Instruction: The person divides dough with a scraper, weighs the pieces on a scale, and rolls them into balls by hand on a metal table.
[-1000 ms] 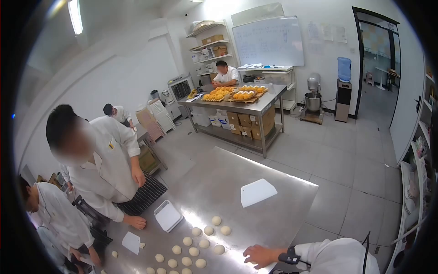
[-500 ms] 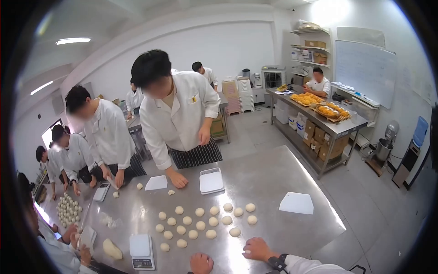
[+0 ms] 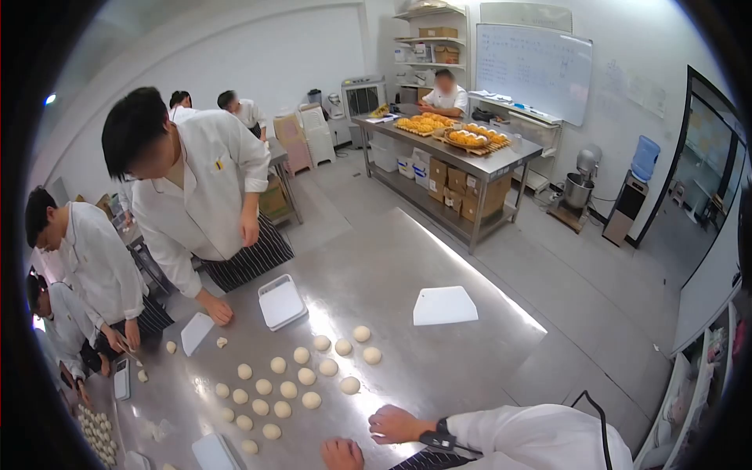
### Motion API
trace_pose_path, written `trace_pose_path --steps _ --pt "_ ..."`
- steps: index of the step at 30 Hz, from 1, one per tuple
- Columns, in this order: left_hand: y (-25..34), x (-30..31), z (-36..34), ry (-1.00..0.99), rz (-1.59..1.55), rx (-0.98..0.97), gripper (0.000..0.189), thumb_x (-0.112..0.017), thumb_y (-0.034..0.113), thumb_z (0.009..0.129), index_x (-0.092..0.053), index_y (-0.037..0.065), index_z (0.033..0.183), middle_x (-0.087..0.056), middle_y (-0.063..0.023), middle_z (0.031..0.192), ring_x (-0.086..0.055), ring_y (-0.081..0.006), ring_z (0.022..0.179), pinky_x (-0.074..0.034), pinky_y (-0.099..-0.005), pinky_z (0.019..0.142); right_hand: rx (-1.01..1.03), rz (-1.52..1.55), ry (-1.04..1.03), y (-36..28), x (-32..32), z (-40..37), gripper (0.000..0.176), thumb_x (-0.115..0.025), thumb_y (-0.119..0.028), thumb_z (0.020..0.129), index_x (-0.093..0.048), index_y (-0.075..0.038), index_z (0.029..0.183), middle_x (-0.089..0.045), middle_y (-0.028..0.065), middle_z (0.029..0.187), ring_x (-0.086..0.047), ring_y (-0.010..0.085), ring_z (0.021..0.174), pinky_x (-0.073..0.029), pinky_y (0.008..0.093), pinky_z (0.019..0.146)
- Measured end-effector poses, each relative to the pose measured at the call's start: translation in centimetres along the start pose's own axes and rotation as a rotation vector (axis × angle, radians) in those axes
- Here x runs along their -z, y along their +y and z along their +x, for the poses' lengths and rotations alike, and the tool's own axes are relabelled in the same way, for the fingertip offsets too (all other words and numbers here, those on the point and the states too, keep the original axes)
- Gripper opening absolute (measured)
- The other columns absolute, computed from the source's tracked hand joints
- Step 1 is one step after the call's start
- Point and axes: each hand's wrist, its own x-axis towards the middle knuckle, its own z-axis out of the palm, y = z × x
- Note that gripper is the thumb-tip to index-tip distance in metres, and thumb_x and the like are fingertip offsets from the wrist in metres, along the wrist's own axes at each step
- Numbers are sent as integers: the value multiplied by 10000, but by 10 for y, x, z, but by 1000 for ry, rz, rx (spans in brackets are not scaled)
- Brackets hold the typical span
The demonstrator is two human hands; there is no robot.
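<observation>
My left hand point(image 3: 342, 453) is at the table's near edge, its fingers curled down against the steel. Just right of it, my right hand point(image 3: 394, 424) rests on the table, palm down and fingers bent inward. Whatever may lie under either palm is hidden. Loose rows of round white dough balls point(image 3: 288, 389) sit on the steel table point(image 3: 352, 266) beyond my hands and to their left. The closest ball to my right hand point(image 3: 349, 385) lies a little apart from its fingers.
A white dough scraper point(image 3: 446, 305) lies ahead on the right. Across the table, a person in white point(image 3: 196, 172) leans a hand near a white tray point(image 3: 282, 302) and another scraper point(image 3: 197, 334). A white scale point(image 3: 213, 453) stands front left. Others work farther left.
My view has swung to the right, so the table and dough balls sit farther left in it. My two hands appear closer together, both still at the near edge.
</observation>
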Motion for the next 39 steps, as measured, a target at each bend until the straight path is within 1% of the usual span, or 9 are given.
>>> trace_pose_path --steps 4,8,11,15,21,26,30,33,39 --pt "-37 -2 17 55 -11 -1 126 -648 119 765 -605 40 853 -594 -158 921 -545 -356 910 -430 -474 817 -26 -26 32 35 9 24 199 -723 -301 722 -646 -127 781 -579 41 878 -580 254 855 -460 406 743" --pt "-58 1 12 142 54 -2 191 -704 166 713 -605 76 849 -577 -134 894 -533 -345 885 -423 -476 801 -159 100 103 80 12 -13 201 -706 -229 713 -650 -129 878 -634 63 1023 -607 271 975 -466 427 878" --pt "-41 25 -27 100 -16 -18 180 -696 158 714 -607 93 856 -578 -130 890 -539 -334 883 -431 -460 796 -118 185 22 1 24 -63 169 -695 -180 704 -642 -123 854 -628 54 963 -603 263 931 -470 415 848" --pt "-2 17 -24 160 -133 -58 150 -702 119 710 -602 88 818 -570 -117 886 -533 -320 897 -420 -443 801 69 73 -1 2 30 -22 133 -692 -147 690 -636 -123 809 -615 28 899 -593 241 893 -473 402 823" --pt "-26 0 28 109 -69 -94 127 -709 104 699 -624 102 794 -586 -68 866 -555 -299 859 -435 -417 770 26 0 -16 21 13 29 103 -700 -183 703 -644 -141 778 -604 4 917 -579 218 942 -465 382 850" --pt "-63 22 0 119 -57 -100 121 -692 71 704 -623 69 803 -604 -82 889 -566 -304 887 -448 -408 789 -48 71 3 49 34 -12 158 -687 -164 703 -646 -131 853 -614 34 991 -579 262 1004 -452 400 896" --pt "-32 25 -32 125 -193 -94 151 -646 56 653 -589 77 792 -582 -109 858 -549 -324 884 -421 -474 825 41 136 -66 12 42 -41 127 -671 -134 694 -621 -111 809 -598 76 965 -580 296 974 -463 411 866" --pt "-13 -3 -16 84 -161 -103 163 -655 65 662 -578 90 803 -567 -92 842 -543 -314 859 -422 -461 799 127 94 50 -11 5 -13 150 -670 -183 713 -543 -104 702 -514 48 803 -556 245 818 -470 370 760" --pt "-27 -19 18 164 -132 -164 171 -675 75 683 -580 105 821 -563 -75 858 -537 -309 849 -426 -441 781 85 50 56 7 -4 19 139 -674 -198 714 -568 -107 716 -540 36 846 -559 227 855 -466 373 767"
